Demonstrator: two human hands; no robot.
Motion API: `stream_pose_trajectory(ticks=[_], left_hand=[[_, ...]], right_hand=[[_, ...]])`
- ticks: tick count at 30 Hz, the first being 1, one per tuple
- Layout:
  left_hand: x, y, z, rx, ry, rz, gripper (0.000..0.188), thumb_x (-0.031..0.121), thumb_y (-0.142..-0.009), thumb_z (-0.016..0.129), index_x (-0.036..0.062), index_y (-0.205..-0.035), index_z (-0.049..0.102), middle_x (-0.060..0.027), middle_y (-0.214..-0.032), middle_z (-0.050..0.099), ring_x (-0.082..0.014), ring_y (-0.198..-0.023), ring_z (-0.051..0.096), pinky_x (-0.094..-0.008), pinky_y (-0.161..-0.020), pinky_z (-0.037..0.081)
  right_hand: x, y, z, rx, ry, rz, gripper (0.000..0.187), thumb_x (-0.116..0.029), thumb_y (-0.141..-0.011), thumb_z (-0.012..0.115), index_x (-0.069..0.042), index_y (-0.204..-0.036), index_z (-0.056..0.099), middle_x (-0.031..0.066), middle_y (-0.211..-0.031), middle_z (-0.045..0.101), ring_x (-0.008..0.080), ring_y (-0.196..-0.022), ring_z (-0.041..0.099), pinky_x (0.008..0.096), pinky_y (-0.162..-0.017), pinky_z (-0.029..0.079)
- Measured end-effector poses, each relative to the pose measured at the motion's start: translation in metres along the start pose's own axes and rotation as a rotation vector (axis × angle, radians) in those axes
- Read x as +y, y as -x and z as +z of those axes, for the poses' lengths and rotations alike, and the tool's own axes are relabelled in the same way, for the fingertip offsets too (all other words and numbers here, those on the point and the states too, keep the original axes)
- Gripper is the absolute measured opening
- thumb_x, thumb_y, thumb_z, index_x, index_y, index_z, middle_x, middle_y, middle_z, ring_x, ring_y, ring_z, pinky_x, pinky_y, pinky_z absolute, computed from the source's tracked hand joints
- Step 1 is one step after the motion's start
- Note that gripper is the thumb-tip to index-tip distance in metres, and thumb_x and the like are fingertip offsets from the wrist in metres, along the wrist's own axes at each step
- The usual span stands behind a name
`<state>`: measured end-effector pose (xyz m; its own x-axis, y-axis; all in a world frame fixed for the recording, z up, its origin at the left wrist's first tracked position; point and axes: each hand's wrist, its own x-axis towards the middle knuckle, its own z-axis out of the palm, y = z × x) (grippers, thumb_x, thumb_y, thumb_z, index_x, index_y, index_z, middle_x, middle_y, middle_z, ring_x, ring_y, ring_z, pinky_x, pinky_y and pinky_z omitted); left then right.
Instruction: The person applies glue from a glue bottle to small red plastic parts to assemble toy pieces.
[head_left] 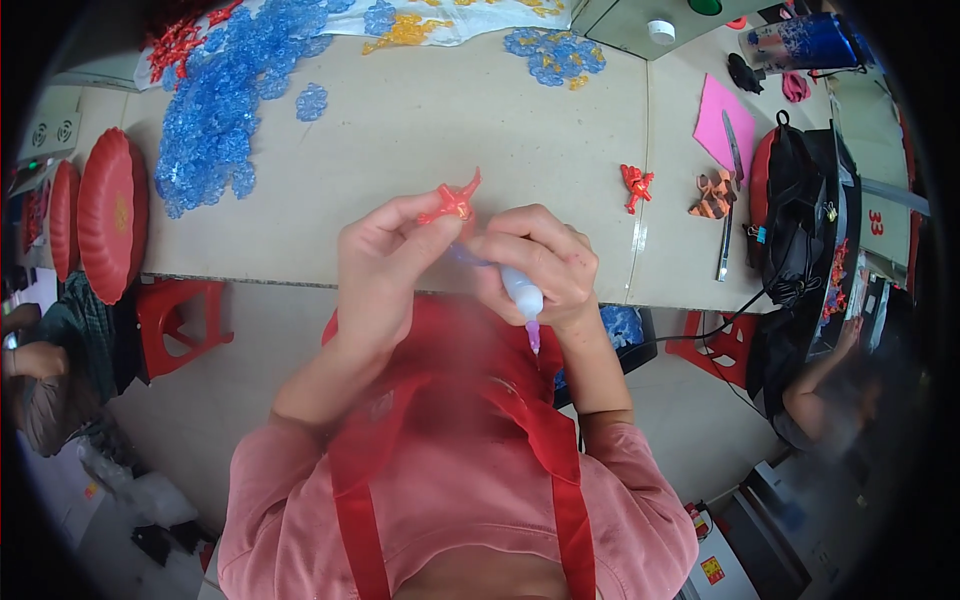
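Note:
My left hand [385, 265] pinches a small red plastic figure [455, 203] between thumb and fingers, just above the table's near edge. Close beside it, my right hand [545, 258] is closed around a small white squeeze bottle [522, 290]. The bottle's purple tapered nozzle [534, 338] points down toward me. A blurred bluish-purple bit [468, 255] shows by the right fingertips; its kind cannot be made out. Another red figure [636, 187] lies on the table to the right.
Clear blue plastic pieces [208, 140] heap at the left, with a smaller blue-and-yellow cluster [553, 55] at the back. Scalloped red trays [112, 215] stand far left. At right are pink paper [722, 125], orange-brown scraps [713, 195], a black bag [800, 200] and a red stool [715, 345].

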<state>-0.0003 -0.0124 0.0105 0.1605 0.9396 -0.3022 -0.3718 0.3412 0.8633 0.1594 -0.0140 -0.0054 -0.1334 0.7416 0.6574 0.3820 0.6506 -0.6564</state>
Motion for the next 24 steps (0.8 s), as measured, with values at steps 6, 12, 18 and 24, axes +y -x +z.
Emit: stream_pose_trajectory(ticks=[6,12,18,24], left_hand=[[0.002,-0.003,-0.003,-0.053,0.186,-0.103,0.023,0.004,-0.085,0.052,-0.0050,-0.106,0.056,-0.0167,-0.098,0.062,-0.0188,-0.088,0.060,-0.0300,-0.081,0.047],[0.007,-0.001,-0.003,-0.112,0.136,-0.003,0.023,0.003,-0.085,0.051,-0.0043,-0.106,0.056,-0.0174,-0.099,0.061,-0.0200,-0.089,0.061,-0.0317,-0.081,0.047],[0.009,-0.003,-0.002,-0.132,0.128,-0.054,0.022,0.003,-0.085,0.052,-0.0052,-0.104,0.055,-0.0171,-0.096,0.061,-0.0199,-0.087,0.061,-0.0314,-0.080,0.049],[0.013,-0.002,0.002,-0.094,0.222,-0.148,0.021,0.004,-0.083,0.056,-0.0047,-0.102,0.057,-0.0120,-0.094,0.062,-0.0172,-0.086,0.060,-0.0327,-0.079,0.049]], right_hand=[[-0.003,-0.005,-0.004,-0.003,-0.099,0.078,0.028,0.007,-0.058,0.066,-0.004,-0.083,0.064,0.0082,-0.076,0.058,0.0170,-0.057,0.057,0.0251,-0.048,0.046],[-0.008,-0.004,-0.005,0.038,-0.166,0.158,0.027,0.009,-0.061,0.068,-0.001,-0.086,0.062,0.0115,-0.081,0.062,0.0198,-0.065,0.060,0.0260,-0.054,0.048],[-0.006,0.001,-0.009,0.027,-0.335,0.284,0.027,0.009,-0.062,0.070,0.000,-0.085,0.061,0.0127,-0.081,0.063,0.0222,-0.073,0.062,0.0281,-0.061,0.049],[-0.008,0.004,-0.010,0.032,-0.351,0.290,0.026,0.012,-0.062,0.067,0.001,-0.084,0.060,0.0135,-0.081,0.063,0.0232,-0.074,0.063,0.0291,-0.063,0.050]])
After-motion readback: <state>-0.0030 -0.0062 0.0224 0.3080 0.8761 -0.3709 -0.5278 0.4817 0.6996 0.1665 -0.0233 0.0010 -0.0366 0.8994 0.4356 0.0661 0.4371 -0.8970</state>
